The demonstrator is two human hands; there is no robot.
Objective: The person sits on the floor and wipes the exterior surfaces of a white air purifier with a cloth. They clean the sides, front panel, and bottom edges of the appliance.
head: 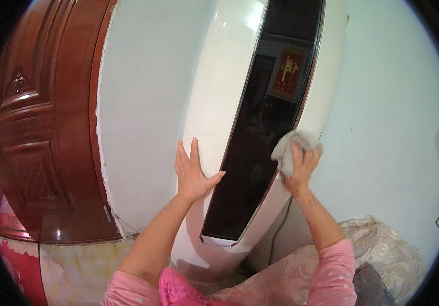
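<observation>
A tall white floor-standing air conditioner (219, 91) with a glossy black front panel (250, 164) stands before me. My left hand (194, 174) is spread against its left side, the thumb reaching the panel's edge, and holds nothing. In my right hand (301, 168) is a crumpled grey cloth (290, 151). The cloth lies against the panel's right edge and the white casing beside it. The fingers partly hide the cloth. A wall hanging shows as a reflection in the panel.
A carved red-brown wooden door (51, 134) is on the left. A power cord (280, 229) runs down behind the unit's right side. Patterned fabric (384, 248) is heaped at the lower right, beside a dark grey item (372, 285). A red mat (22, 271) lies on the tiled floor (77, 271).
</observation>
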